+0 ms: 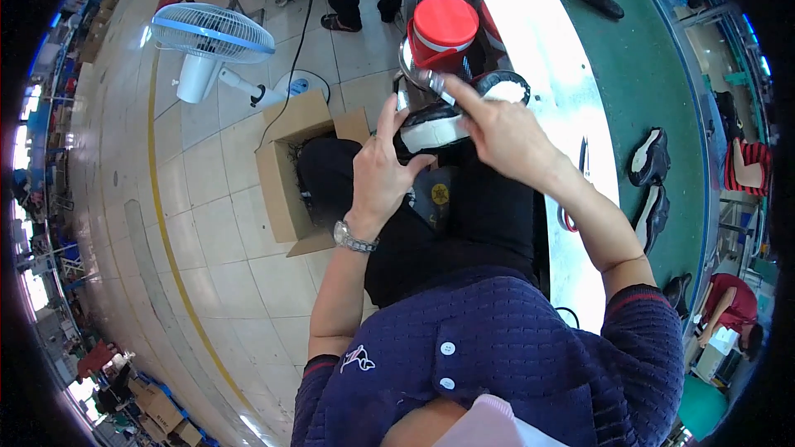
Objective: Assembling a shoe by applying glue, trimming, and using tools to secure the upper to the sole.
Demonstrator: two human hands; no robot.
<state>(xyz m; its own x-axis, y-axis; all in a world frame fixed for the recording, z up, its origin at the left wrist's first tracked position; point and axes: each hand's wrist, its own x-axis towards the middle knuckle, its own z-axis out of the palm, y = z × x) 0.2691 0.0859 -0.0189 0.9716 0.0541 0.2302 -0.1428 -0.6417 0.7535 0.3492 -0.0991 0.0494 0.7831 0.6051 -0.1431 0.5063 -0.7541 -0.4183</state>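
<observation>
A black shoe with a white sole (432, 134) is held above my lap, its sole side toward me. My left hand (378, 170) curves around its left end, thumb below and fingers above. My right hand (509, 136) is closed just above the shoe, gripping a silver-and-black metal tool (436, 87) that points up and left. The tool's exact kind is unclear. Right behind that hand shows a second black-edged white piece (503, 88); I cannot tell whether it belongs to the same shoe.
A red lidded bucket (445, 23) stands beyond the shoe. An open cardboard box (281, 174) sits left of my legs, a white-blue fan (211, 37) farther off. Red-handled scissors (570, 219) lie on the metal bench (584, 273); a green conveyor (654, 108) carries several shoes.
</observation>
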